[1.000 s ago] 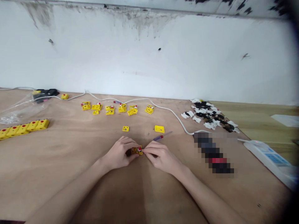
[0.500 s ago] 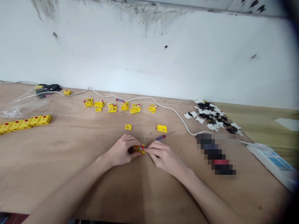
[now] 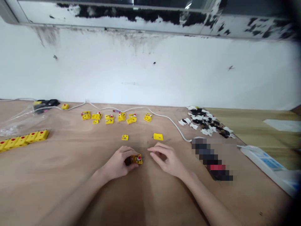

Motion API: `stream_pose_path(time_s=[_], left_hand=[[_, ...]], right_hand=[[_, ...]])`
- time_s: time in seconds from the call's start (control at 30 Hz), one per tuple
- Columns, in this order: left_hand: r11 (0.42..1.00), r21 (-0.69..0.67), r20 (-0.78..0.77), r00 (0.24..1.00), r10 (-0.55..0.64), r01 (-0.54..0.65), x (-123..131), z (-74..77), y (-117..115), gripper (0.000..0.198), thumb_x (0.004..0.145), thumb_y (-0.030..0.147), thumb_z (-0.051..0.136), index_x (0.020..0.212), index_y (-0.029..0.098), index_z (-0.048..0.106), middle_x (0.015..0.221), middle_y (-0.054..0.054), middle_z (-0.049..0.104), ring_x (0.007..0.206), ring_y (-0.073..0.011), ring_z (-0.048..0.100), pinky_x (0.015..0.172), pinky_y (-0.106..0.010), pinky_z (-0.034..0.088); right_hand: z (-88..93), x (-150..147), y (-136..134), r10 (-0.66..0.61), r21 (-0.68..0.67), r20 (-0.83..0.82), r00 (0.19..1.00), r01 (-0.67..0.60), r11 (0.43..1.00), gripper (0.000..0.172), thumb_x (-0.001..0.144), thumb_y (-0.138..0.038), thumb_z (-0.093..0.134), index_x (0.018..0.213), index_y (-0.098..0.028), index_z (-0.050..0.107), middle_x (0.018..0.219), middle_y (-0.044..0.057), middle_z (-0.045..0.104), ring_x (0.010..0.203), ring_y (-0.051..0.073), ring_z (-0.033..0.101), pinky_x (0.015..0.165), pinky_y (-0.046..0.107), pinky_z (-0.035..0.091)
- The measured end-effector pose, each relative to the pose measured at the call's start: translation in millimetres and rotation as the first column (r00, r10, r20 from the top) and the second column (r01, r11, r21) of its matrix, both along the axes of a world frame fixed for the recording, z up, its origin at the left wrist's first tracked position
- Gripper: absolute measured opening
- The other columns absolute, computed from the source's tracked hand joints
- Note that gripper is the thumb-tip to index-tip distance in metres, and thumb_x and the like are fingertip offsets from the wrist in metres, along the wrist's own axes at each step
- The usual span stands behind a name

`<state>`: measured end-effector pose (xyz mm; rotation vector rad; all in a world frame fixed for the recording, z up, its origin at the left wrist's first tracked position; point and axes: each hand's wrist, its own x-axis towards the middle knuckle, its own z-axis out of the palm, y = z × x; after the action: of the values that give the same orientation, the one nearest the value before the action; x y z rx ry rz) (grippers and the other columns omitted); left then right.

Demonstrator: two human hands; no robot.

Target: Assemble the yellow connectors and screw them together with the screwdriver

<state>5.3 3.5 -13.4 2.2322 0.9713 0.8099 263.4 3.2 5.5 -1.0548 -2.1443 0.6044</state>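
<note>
A small yellow block (image 3: 136,159) with a red button is held low over the plywood tabletop (image 3: 58,182), between the hands, in a narrow grip of the left hand (image 3: 116,162). The right hand (image 3: 166,160) is open and empty, its fingers spread, and is set just apart from the block. A yellow square plate (image 3: 158,136) lies nearest this hand, with further yellow parts (image 3: 109,119) laid out beyond.

scuffed white wall (image 3: 141,75) beneath a peeling, black-streaked ledge (image 3: 113,18), above a plywood workbench (image 3: 51,179)
</note>
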Motion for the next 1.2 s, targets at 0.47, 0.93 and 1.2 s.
stream_pose_path(time_s=[0.47,0.93,1.2], left_hand=[[0.998,0.056,-0.087,0.996,-0.028,0.033,-2,9.9,0,0.035,0.083,0.026,0.071,0.118,0.026,0.066,0.106,-0.005,0.072,0.098,-0.0236,0.064,0.091,-0.041,0.049],[0.989,0.082,-0.053,0.990,0.131,-0.126,3,3.4,-4,0.022,0.091,0.017,0.057,0.110,0.022,0.067,0.102,-0.007,0.069,0.096,-0.0211,0.065,0.088,-0.038,0.053],[0.993,0.112,-0.116,0.991,0.062,-0.049,4,11.2,-8,0.045,0.077,0.034,0.077,0.120,0.024,0.068,0.117,-0.009,0.068,0.104,-0.0262,0.065,0.095,-0.043,0.053]], right_hand=[[-7.3,19,20,-0.131,0.194,0.088,0.987,0.112,0.975,0.020,0.088,-0.009,0.059,0.094,-0.023,0.072,0.101,0.007,0.066,0.098,0.024,0.060,0.088,0.044,0.048],[6.6,-14,-11,0.105,0.019,0.185,0.977,-0.111,0.994,0.044,0.081,-0.027,0.079,0.122,-0.028,0.065,0.120,0.004,0.066,0.118,0.025,0.053,0.104,0.044,0.042],[-0.4,-17,-12,0.054,0.049,0.176,0.983,-0.064,0.997,0.036,0.080,-0.032,0.079,0.114,-0.026,0.068,0.113,0.005,0.067,0.108,0.025,0.058,0.099,0.045,0.045]])
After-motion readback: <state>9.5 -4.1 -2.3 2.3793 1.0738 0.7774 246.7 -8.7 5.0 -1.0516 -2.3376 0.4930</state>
